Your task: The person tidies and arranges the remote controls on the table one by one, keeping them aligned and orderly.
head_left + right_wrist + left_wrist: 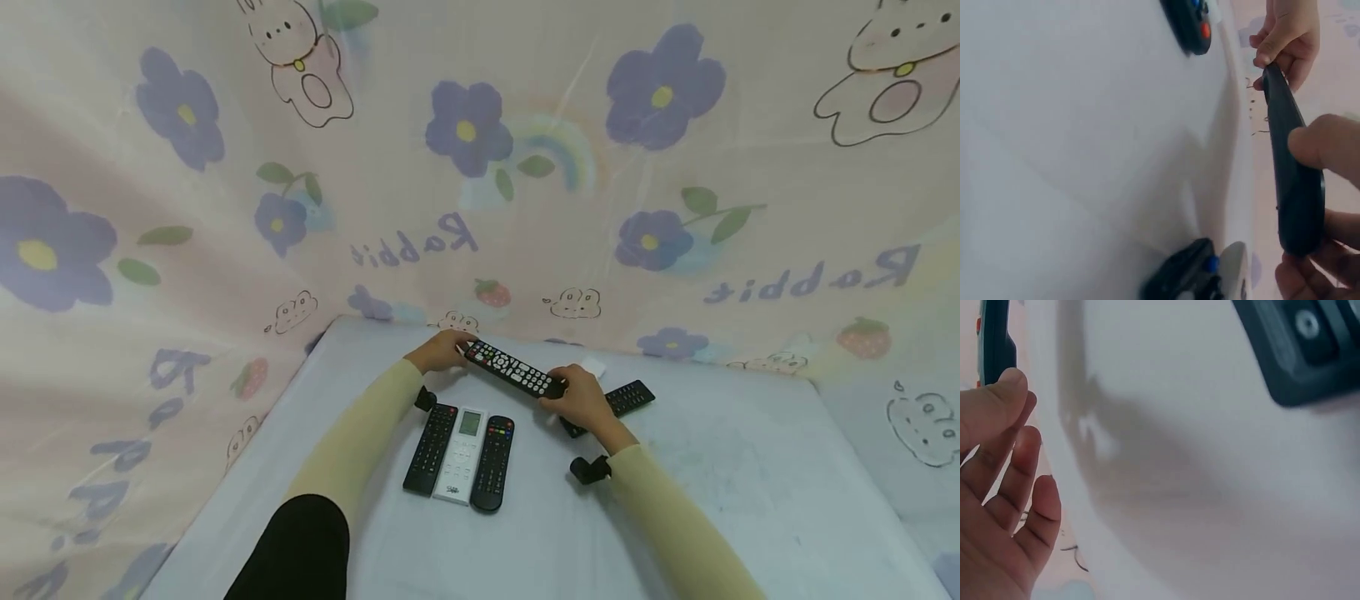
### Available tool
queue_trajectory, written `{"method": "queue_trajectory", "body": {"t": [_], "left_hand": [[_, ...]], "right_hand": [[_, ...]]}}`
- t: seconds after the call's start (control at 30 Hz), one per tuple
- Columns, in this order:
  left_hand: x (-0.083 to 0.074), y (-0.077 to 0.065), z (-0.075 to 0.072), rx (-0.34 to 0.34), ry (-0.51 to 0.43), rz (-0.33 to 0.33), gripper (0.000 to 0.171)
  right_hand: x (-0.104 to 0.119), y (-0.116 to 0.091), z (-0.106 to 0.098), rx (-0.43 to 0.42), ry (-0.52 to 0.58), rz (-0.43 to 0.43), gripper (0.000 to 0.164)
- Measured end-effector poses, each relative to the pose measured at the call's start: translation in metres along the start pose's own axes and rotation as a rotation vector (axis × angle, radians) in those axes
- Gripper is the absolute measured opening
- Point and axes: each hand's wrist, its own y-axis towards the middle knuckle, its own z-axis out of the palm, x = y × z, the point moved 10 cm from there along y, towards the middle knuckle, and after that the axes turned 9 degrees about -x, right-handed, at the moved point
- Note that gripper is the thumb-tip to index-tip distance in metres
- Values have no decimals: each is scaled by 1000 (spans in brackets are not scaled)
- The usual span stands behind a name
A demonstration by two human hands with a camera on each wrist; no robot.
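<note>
Both hands hold a long black remote control (513, 369) above the far part of the table, tilted down to the right in the head view. My left hand (442, 351) pinches its left end; in the left wrist view the thumb lies on the remote (994, 340) and the other fingers are bent. The opposite end is gripped by my right hand (577, 396), with the thumb on one side and fingers on the other in the right wrist view. Another black remote (632, 397) lies on the table, partly hidden behind the right hand.
Side by side on the white-covered table (712, 483) lie a black remote (431, 450), a white remote with a small screen (460, 457) and a rounded black remote (492, 467). A small white object (595, 366) sits beyond the right hand. Printed cloth (525, 233) hangs behind the table.
</note>
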Motion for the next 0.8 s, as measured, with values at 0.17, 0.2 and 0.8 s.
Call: {"method": "queue_trajectory", "body": {"t": [0.17, 0.2, 0.8], "left_hand": [[-20, 3, 6, 19, 31, 11, 56], [-23, 4, 9, 24, 36, 15, 56], [-44, -7, 33, 83, 3, 97, 54]], "right_hand": [[0, -13, -17, -36, -5, 30, 52], [-1, -17, -19, -40, -7, 40, 52], [22, -74, -18, -32, 32, 81, 66]]}}
